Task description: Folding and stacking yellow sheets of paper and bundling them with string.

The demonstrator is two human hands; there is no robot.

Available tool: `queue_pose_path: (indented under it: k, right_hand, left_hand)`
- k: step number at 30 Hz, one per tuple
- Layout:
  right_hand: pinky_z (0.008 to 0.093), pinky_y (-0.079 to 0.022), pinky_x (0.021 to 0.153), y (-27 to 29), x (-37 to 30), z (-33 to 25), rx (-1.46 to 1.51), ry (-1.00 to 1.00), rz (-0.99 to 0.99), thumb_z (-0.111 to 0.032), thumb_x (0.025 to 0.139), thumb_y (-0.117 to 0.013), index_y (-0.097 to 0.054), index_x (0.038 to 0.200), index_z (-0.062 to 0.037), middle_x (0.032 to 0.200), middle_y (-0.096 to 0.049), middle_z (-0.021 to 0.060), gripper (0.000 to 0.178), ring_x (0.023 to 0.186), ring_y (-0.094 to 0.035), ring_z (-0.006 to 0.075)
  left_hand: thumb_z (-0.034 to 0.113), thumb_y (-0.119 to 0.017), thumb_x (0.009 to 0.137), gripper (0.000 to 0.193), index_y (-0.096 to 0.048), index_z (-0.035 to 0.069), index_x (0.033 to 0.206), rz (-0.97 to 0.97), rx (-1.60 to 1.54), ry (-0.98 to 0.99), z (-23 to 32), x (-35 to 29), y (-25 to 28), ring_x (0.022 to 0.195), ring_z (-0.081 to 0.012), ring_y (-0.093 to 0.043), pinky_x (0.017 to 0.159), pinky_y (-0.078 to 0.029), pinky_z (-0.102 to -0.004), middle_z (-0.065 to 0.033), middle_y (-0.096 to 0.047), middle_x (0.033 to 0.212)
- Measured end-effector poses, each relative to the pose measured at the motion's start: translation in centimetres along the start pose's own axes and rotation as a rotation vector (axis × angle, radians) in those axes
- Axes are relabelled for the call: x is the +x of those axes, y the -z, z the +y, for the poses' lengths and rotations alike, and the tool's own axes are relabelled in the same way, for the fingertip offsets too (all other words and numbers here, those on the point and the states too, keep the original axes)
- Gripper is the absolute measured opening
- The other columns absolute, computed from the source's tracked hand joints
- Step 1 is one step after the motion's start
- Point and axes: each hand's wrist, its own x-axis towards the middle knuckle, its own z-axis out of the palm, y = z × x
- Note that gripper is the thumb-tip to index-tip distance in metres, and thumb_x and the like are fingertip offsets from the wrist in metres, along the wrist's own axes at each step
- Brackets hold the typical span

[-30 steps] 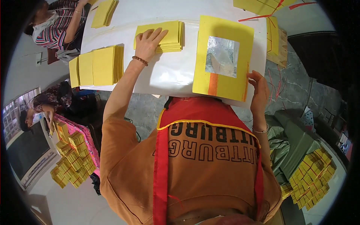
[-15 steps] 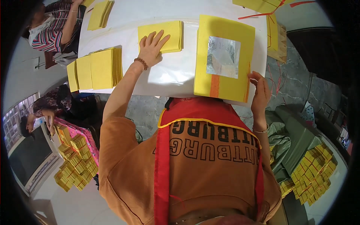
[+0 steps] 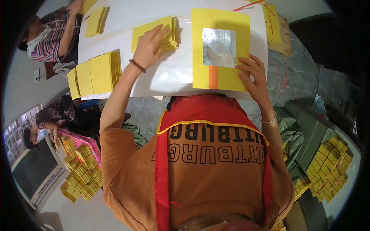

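Note:
My left hand [image 3: 148,45] lies with fingers stretched over a small stack of folded yellow paper [image 3: 148,27] on the white table. The folded pieces are fanned and slanted, with uneven edges at the right. My right hand [image 3: 255,77] rests its parted fingers on the right edge of a large pile of yellow paper sheets [image 3: 198,50]. On the top sheet are a shiny silver square [image 3: 219,46] and an orange stripe [image 3: 213,77] below it. Whether its fingertips take hold of a sheet is unclear.
Folded yellow paper [image 3: 94,75] stands in rows at the table's left, with another stack [image 3: 96,22] farther back. Red strips [image 3: 248,5] lie at the far right. Two people sit at left. Bundled yellow paper [image 3: 329,169] is piled on both sides. The white table [image 3: 162,82] ends before my red apron.
My left hand has shifted a little left, and the folded stack is now slanted and fanned. The fingers of my right hand have come over the sheet's edge, where an orange stripe no longer shows.

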Motion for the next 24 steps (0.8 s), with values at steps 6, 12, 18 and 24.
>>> queue_pose_path:
  k: [6,12,18,24]
  right_hand:
    - [0.0406,-0.026,0.104,0.0,0.2,0.0,-0.020,0.018,-0.003,-0.014,0.081,-0.062,-0.067,0.099,-0.0113,0.119,-0.059,0.0014,0.019,0.125,-0.038,0.0279]
    - [0.0401,-0.026,0.105,0.2,0.2,0.7,0.125,-0.019,-0.026,-0.018,0.087,-0.053,-0.068,0.098,-0.0094,0.119,-0.059,0.0035,0.020,0.126,-0.037,0.0288]
    - [0.0387,-0.027,0.105,0.1,0.3,1.2,0.346,-0.060,-0.017,-0.026,0.095,-0.036,-0.068,0.095,-0.0041,0.118,-0.060,0.0071,0.039,0.125,-0.037,0.0284]
    - [0.0362,-0.027,0.105,0.0,0.4,1.4,0.409,-0.134,-0.022,-0.027,0.097,-0.031,-0.066,0.104,-0.0026,0.119,-0.058,0.0072,0.043,0.126,-0.035,0.0252]
  left_hand:
    - [0.027,-0.065,0.079,0.044,-0.057,0.007,0.117,-0.008,-0.292,-0.330,12.7,0.5,1.6,0.097,-0.0272,-0.054,0.084,-0.039,-0.0382,-0.0105,-0.057,0.116]
    - [0.025,-0.067,0.078,0.033,-0.062,0.007,0.105,0.016,-0.340,-0.379,13.1,1.0,1.5,0.080,-0.0251,-0.054,0.073,-0.042,-0.0345,-0.0088,-0.061,0.098]
    - [0.018,-0.061,0.084,0.016,-0.065,0.004,0.089,-0.128,-0.626,-0.204,12.5,2.0,1.9,0.065,-0.0252,-0.057,0.061,-0.048,-0.0323,-0.0096,-0.064,0.077]
    - [0.015,-0.060,0.084,0.017,-0.067,0.000,0.088,-0.402,-0.983,0.130,11.5,2.7,2.1,0.066,-0.0112,-0.058,0.061,-0.046,-0.0246,-0.0077,-0.066,0.074]
